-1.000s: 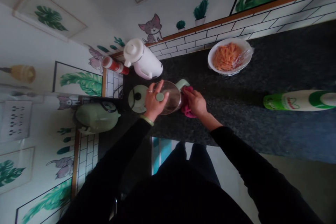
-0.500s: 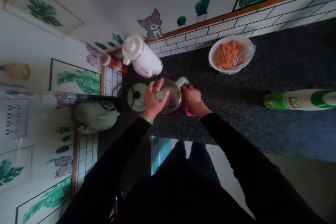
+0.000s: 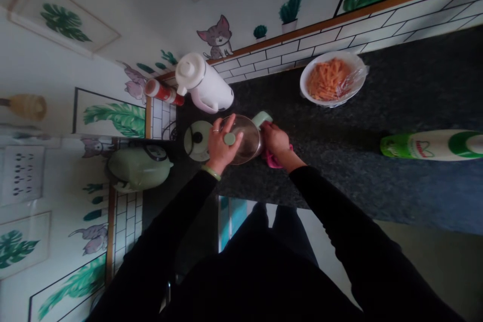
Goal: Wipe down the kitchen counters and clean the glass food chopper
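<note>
Fingers: on my left hand (image 3: 221, 147) they are spreading wide over the lid end, thumb and forefinger framing the green knob (image 3: 229, 139); whether they are gripping, I cannot tell. On my right hand (image 3: 276, 140) they are curling in, holding the pink cloth (image 3: 273, 159), with my knuckles hiding the tips.
Jug (image 3: 249, 142): it is sitting between my hands at the counter (image 3: 332, 176). My left hand is nearer, touching it; my right is lying just beside its right wall.
Knob-to-glass line: this long axis is running left to right, knob by my left fingers, glass reaching toward the cloth. Whether the jug is standing upright or tilting, I cannot tell.
Handle (image 3: 260, 118): it is jutting from the far right of the jug, its end meeting my right fingers in view; my right hand is nearer here.
Disc (image 3: 191, 146): it is lying just left of the jug, partly behind my left hand.
Kettle (image 3: 215, 88): it is standing beyond, near the wall.
Bowl (image 3: 303, 80): it is holding orange shreds (image 3: 326, 81), well off to the right.
</note>
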Available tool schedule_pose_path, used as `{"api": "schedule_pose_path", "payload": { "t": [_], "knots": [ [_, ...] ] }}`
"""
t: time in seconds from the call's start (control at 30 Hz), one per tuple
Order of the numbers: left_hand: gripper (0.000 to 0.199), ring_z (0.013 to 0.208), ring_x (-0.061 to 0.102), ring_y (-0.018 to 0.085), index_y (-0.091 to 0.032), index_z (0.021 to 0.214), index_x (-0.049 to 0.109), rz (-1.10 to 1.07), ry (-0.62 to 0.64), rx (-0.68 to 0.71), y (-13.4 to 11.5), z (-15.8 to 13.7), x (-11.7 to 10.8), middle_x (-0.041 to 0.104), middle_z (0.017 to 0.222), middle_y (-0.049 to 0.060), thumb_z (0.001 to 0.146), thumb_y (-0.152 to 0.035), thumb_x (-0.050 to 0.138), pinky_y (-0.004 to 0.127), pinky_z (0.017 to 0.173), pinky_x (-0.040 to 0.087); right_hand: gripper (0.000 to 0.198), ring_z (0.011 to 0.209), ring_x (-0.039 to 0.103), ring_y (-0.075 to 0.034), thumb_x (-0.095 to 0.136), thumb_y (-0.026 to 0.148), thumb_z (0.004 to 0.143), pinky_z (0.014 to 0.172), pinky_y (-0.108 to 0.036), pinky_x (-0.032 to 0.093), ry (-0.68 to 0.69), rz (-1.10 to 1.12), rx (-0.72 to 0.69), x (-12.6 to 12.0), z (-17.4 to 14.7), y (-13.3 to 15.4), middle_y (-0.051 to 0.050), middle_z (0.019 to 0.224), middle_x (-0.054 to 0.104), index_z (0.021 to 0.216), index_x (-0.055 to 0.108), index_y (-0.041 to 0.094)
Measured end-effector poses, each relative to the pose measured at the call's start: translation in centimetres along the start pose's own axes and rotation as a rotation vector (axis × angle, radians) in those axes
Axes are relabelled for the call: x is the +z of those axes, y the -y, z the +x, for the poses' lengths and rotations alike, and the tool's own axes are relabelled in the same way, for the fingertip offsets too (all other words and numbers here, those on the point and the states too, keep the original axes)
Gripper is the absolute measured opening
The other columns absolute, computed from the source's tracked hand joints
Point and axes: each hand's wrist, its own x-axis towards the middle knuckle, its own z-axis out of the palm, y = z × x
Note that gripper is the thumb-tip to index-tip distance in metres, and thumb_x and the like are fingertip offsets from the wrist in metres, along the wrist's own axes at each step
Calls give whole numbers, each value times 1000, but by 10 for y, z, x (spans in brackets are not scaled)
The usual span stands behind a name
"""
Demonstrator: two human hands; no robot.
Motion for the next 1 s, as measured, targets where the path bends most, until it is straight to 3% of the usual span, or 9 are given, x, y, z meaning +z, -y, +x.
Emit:
{"api": "schedule_pose_path", "payload": {
  "t": [0.17, 0.37, 0.57, 0.7, 0.8, 0.9, 1.0],
  "knots": [
    [65, 133, 53, 33, -25, 153, 51, 27, 19, 11, 0, -1, -2, 52, 145, 15, 99, -62, 48, 48, 114, 44, 47, 117, 69, -22, 37, 24, 106, 100, -31, 53, -90, 195, -70, 10, -15, -13, -8, 139, 69, 146, 61, 27],
    [64, 133, 53, 32, -27, 154, 50, 44, 21, 19, 1, 0, -2, 52, 145, 14, 99, -61, 49, 48, 115, 45, 36, 112, 74, -26, 48, 29, 103, 98, -33, 55, 91, 241, 56, -7, 20, -2, -7, 126, 77, 126, 76, 27],
    [63, 136, 51, 32, -24, 153, 51, 40, -11, 27, 1, 1, 0, 54, 143, 15, 100, -58, 49, 49, 118, 43, 40, 118, 70, -25, 47, 20, 100, 105, -35, 51, -87, 381, 15, 15, -18, -13, -12, 133, 73, 132, 72, 20],
    [64, 136, 51, 33, -23, 154, 50, 35, -18, 21, 1, 1, 1, 53, 145, 17, 100, -58, 49, 51, 117, 44, 34, 108, 73, -26, 50, 26, 99, 101, -39, 54, -79, 469, 96, 25, -41, -28, -12, 120, 78, 117, 77, 20],
    [67, 135, 52, 33, -22, 156, 48, 23, -10, 17, 0, 2, 0, 52, 145, 17, 99, -59, 50, 50, 117, 44, 37, 106, 73, -26, 46, 31, 100, 100, -41, 55, -193, 661, 172, 16, -40, -32, -11, 116, 79, 119, 75, 20],
    [71, 134, 53, 32, -22, 157, 47, 8, -3, 15, -1, 2, -1, 52, 145, 16, 98, -61, 51, 49, 117, 43, 45, 120, 68, -28, 48, 34, 98, 107, -44, 52, -365, 762, 45, -1, -31, -26, -13, 133, 72, 136, 64, 18],
    [71, 132, 55, 32, -23, 156, 47, 0, 2, 12, -2, 2, -2, 52, 145, 16, 97, -62, 52, 49, 116, 45, 64, 119, 68, -29, 61, 32, 90, 104, -46, 54, -351, 651, -151, -20, -15, -15, -11, 139, 68, 152, 48, 21]
  ]
}}
